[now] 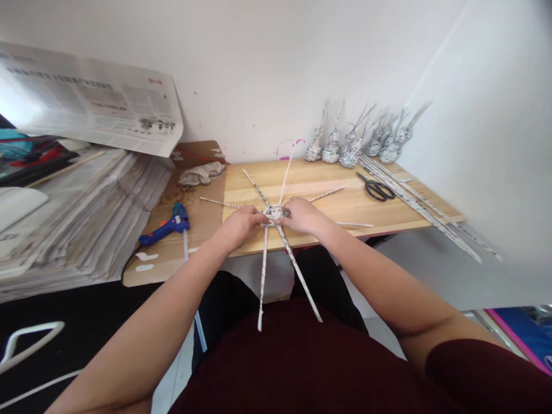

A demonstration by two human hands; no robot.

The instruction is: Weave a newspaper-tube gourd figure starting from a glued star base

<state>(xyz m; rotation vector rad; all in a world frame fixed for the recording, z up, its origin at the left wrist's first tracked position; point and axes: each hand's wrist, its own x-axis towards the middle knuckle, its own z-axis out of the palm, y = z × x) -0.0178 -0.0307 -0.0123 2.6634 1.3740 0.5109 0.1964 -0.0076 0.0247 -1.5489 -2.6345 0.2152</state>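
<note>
A small woven disc of rolled newspaper [273,213] lies at the near part of the wooden board, with several paper spokes fanning out from it. Two of the spokes point towards me past the board's front edge. My left hand [245,226] pinches the disc's left edge between thumb and fingers. On the opposite side, my right hand [300,215] grips the right edge, its fingers curled and partly hiding the spokes there. Both hands are close together, with the disc's centre showing between them.
Several woven paper figures [332,148] stand along the wall. Black scissors [377,188] and long paper rods [414,201] lie at the right of the board [345,210]. Leftward are a blue glue gun [170,225], gloves [202,173] and stacked newspapers [90,218].
</note>
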